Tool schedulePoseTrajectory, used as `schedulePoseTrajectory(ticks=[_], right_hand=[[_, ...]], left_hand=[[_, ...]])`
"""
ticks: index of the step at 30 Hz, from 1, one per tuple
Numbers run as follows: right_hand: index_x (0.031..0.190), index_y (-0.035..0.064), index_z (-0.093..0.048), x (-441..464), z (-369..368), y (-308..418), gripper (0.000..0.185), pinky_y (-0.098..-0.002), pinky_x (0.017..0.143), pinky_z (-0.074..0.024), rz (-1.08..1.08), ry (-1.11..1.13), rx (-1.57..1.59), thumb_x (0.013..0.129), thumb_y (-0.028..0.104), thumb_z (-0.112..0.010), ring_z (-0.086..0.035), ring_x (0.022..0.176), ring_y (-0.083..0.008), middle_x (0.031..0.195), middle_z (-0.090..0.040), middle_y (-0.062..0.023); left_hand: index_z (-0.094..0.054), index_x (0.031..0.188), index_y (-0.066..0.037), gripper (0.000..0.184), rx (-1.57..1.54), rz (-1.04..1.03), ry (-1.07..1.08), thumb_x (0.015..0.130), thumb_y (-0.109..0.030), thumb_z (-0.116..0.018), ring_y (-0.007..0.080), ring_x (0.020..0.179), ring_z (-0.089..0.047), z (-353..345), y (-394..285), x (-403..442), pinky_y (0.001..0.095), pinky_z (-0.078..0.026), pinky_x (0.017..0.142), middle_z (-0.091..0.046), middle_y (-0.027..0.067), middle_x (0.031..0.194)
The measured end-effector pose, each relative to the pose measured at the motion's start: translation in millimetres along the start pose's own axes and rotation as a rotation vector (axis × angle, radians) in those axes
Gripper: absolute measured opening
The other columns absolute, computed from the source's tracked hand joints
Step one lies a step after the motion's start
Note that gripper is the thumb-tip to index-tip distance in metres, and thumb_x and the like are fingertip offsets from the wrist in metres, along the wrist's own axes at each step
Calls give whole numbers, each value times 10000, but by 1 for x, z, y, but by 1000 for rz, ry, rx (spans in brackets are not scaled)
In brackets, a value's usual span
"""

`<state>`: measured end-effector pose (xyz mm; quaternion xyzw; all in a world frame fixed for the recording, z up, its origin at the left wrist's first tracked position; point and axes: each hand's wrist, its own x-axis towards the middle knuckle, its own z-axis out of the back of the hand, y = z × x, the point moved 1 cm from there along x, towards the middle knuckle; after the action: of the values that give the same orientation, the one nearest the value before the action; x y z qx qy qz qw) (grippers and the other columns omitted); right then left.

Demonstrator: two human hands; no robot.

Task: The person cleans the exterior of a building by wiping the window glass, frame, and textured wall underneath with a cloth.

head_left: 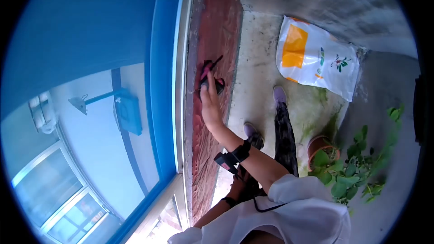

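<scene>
My right hand reaches to the reddish, rough wall surface at the left, its fingers around a black and pink object with a thin dark rod sticking out. The object lies against that surface; its exact kind is unclear. A black band with a small device is strapped on the right forearm. Lower down, my left hand is beside the dark patterned trousers, with a black band on its wrist. Its fingers are small and partly hidden, and whether it holds anything is unclear.
A white and orange bag lies on the concrete floor. A potted plant stands at the right, its leaves spreading outward. Along the left runs a blue-framed window, with a desk lamp behind it. Both shoes are on the floor.
</scene>
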<state>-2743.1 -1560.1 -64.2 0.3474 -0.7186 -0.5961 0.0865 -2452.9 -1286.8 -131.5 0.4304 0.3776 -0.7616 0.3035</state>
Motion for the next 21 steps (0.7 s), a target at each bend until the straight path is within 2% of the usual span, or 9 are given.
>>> schedulePoseTrajectory(ticks=[2,4,6,8,10,13,17,18,21], right_hand=[[1392,67,-197,-2,-2,13,539,-374,1089,-143,-67,72,-15,957,381,-256,-137,1346,-286,1451,-124,-165],[1400,99,-188,3,3,18,524,-380,1086,-154,25,115,-82,960,374,-250,-119,1350,-282,1453,-121,-153],[1395,95,-216,23,6,14,510,-393,1086,-150,118,112,-128,962,362,-250,-105,1352,-290,1456,-127,-138],[1382,61,-237,55,9,19,515,-389,1088,-138,186,78,-205,960,356,-254,-108,1350,-295,1456,-129,-143],[1374,37,-239,101,15,19,530,-387,1090,-132,165,70,-306,956,362,-254,-130,1345,-301,1452,-147,-149],[1366,33,-256,165,28,20,566,-388,1092,-147,136,47,-217,945,411,-244,-172,1332,-316,1432,-193,-175],[1362,57,-280,172,29,23,551,-404,1080,-194,148,46,-274,945,417,-250,-209,1318,-330,1419,-221,-187],[1357,58,-294,167,28,24,543,-404,1075,-205,227,52,-241,946,412,-254,-217,1316,-331,1419,-216,-192],[1352,44,-301,192,26,32,546,-401,1070,-209,309,29,-230,947,408,-259,-229,1311,-334,1417,-219,-198]], left_hand=[[-178,1395,-188,712,90,-46,-13,784,-254,-537,495,1210,-265,-7,-8,11,504,-285,996,-88,273,1417],[-194,1387,-142,719,-305,-42,41,771,-238,-553,489,1232,-236,20,-27,18,531,-272,994,-95,290,1406],[-233,1370,-118,684,-136,-89,-16,777,-254,-545,500,1245,-194,25,-38,18,536,-304,972,-130,272,1405],[-265,1354,-96,651,-188,236,218,790,-280,-534,527,1230,-193,31,-46,15,533,-350,941,-160,248,1404],[-193,1385,-104,695,-181,47,108,825,-364,-514,530,1173,-293,40,-46,4,543,-390,900,-178,284,1385],[-82,1408,-144,804,-472,261,81,817,-466,-523,484,1163,-359,17,-31,-2,554,-381,901,-179,282,1387],[-84,1408,-149,828,-433,361,126,800,-490,-532,489,1155,-369,63,-63,-6,556,-379,903,-168,295,1385],[-85,1408,-151,836,-418,389,149,795,-498,-535,490,1152,-372,75,-72,-7,556,-378,903,-164,299,1385],[-88,1408,-152,835,-352,407,231,789,-483,-542,496,1160,-361,63,-66,2,560,-370,910,-153,298,1390]])
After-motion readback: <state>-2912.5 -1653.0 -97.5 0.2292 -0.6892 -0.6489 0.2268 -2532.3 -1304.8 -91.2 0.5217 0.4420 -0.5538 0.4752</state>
